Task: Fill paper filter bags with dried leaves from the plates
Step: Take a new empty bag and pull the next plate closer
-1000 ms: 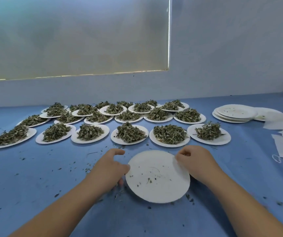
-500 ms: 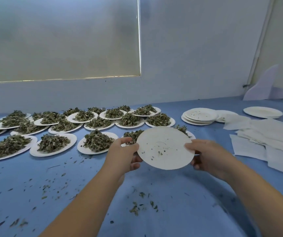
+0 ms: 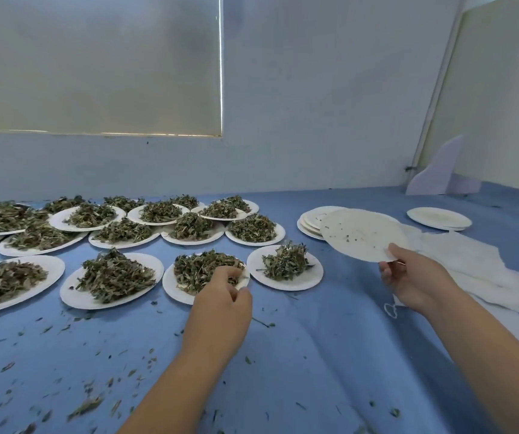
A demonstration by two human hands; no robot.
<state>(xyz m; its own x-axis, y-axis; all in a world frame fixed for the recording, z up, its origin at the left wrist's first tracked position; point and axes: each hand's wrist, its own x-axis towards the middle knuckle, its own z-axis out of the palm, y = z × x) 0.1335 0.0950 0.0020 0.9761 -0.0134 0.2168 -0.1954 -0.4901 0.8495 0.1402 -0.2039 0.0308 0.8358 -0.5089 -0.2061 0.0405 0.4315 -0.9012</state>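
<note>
1. While heaped plates [image 3: 73, 294] of dried leaves [image 3: 114, 274] crowd the blue worktop [image 3: 330, 355], the left hand [image 3: 220, 311] reaches one front plate [image 3: 172, 285], its fingers curled at the near rim; whether they grip it cannot be told.
2. Further over, the right hand [image 3: 411, 278] pinches an emptied plate [image 3: 361, 234] by its edge, tilted just above the stack of empties [image 3: 306, 222].
3. Setting it squarely on that stack would likely free the hand for the paper filter bags [image 3: 486, 270] lying nearby; the next plate is best drawn in level, lest leaves spill.
</note>
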